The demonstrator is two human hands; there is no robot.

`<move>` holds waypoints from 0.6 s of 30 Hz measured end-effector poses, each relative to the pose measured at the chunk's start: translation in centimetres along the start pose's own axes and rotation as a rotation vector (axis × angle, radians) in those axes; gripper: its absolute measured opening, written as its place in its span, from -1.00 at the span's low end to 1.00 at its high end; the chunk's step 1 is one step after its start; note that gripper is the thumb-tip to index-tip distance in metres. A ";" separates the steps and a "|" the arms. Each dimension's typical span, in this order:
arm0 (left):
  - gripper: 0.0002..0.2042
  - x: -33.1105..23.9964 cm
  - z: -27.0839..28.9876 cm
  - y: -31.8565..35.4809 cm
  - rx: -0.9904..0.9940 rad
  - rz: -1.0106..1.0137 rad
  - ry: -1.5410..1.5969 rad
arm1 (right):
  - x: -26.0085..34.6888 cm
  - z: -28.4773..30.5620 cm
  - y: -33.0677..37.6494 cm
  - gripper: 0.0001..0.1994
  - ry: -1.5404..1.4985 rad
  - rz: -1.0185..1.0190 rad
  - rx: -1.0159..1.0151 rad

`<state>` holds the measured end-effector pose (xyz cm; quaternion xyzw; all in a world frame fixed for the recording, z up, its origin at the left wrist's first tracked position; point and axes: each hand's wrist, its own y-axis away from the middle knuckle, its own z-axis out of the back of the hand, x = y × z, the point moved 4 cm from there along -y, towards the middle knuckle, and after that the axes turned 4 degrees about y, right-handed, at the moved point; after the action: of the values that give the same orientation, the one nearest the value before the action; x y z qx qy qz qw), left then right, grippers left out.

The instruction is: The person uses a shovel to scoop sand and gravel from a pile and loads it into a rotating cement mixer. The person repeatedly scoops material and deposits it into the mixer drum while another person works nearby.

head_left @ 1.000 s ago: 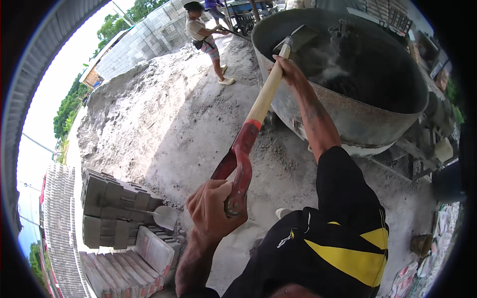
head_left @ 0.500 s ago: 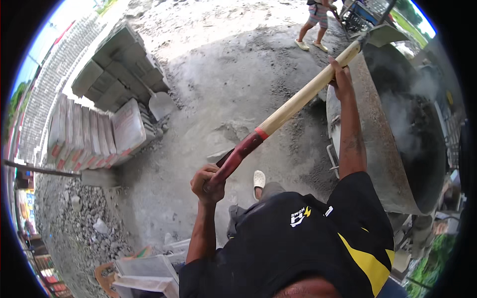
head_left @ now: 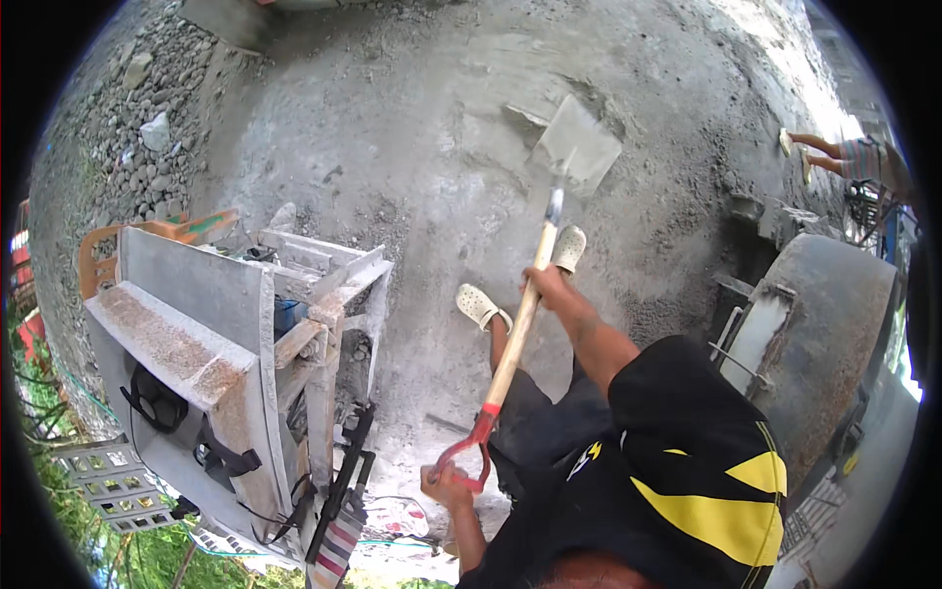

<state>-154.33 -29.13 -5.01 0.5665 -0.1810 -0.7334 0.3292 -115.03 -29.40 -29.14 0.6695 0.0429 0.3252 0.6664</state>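
I hold a shovel with a pale wooden shaft [head_left: 515, 339] and a red D-handle [head_left: 469, 447]. My left hand [head_left: 446, 483] grips the red handle near my body. My right hand [head_left: 546, 285] is closed round the shaft about halfway up. The flat metal blade [head_left: 577, 147] looks empty and points away from me, low over the grey, cement-dusted ground [head_left: 422, 167]. My feet in white clogs [head_left: 478, 305] stand beside the shaft.
A big grey mixer drum [head_left: 819, 334] stands close at my right. A grey metal machine frame [head_left: 226, 324] is at my left, with hollow blocks [head_left: 98, 471] below it. Gravel [head_left: 128, 118] lies at the upper left. Another person [head_left: 849, 157] stands at the far right.
The shovel blade has come away from the mixer drum's rim and swung down toward the ground. My view has turned, so the drum now sits at the right.
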 end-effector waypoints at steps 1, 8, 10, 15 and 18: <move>-0.75 0.1 2.8 -0.8 -0.058 0.033 -0.054 | -8.3 -0.5 -5.3 -0.70 0.037 0.042 -0.003; -0.94 3.0 15.9 -0.6 -0.378 0.255 -0.092 | -23.8 -13.0 -1.9 -0.52 0.395 -0.183 0.120; -0.80 4.0 13.2 -3.7 -0.365 0.219 -0.056 | -21.3 -11.5 -6.2 -0.55 0.397 -0.180 0.065; -0.81 1.0 -13.5 -4.4 -0.139 0.399 0.163 | -1.6 -3.2 -19.6 -0.80 0.209 0.098 -0.028; -0.80 -0.1 -27.6 -4.2 0.042 0.215 0.199 | 13.3 2.2 -24.8 -0.84 0.129 0.181 -0.045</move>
<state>-129.29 -23.10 -15.65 0.6205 -0.2222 -0.6303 0.4102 -94.16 -22.10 -46.66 0.6332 0.0176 0.4274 0.6451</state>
